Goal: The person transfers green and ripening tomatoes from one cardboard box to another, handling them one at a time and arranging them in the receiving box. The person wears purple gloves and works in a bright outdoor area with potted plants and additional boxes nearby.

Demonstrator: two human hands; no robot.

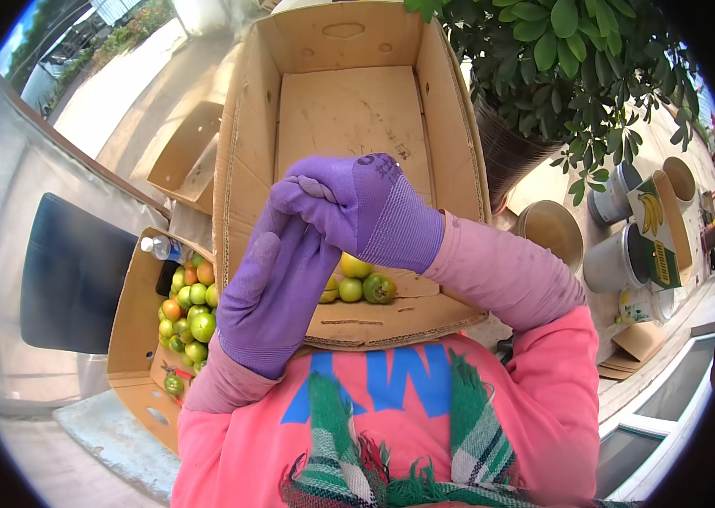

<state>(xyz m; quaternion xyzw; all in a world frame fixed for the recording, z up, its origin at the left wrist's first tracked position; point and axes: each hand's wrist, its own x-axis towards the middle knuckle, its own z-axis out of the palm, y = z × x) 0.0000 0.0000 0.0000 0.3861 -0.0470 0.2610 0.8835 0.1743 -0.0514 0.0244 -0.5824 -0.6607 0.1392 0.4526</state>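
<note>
Both my hands wear purple gloves and meet above a long, open cardboard box [349, 110]. My right hand [370, 207] is closed around the fingers of my left hand [277, 275], whose palm and straight fingers rise from lower left; its fingertips are hidden. Behind and below them, several green and yellowish tomatoes [357, 288] lie at the near end of the box. Another cardboard box [125, 347] at the left holds many green and orange tomatoes [201, 326] and a plastic bottle [159, 248].
A leafy potted plant [556, 34] stands behind the box at right, beside several buckets [607, 262] and a banana-printed carton [658, 229]. A smaller carton [180, 152], a dark panel [70, 271] and a pale board [95, 432] are at left; a white frame [654, 427] is lower right.
</note>
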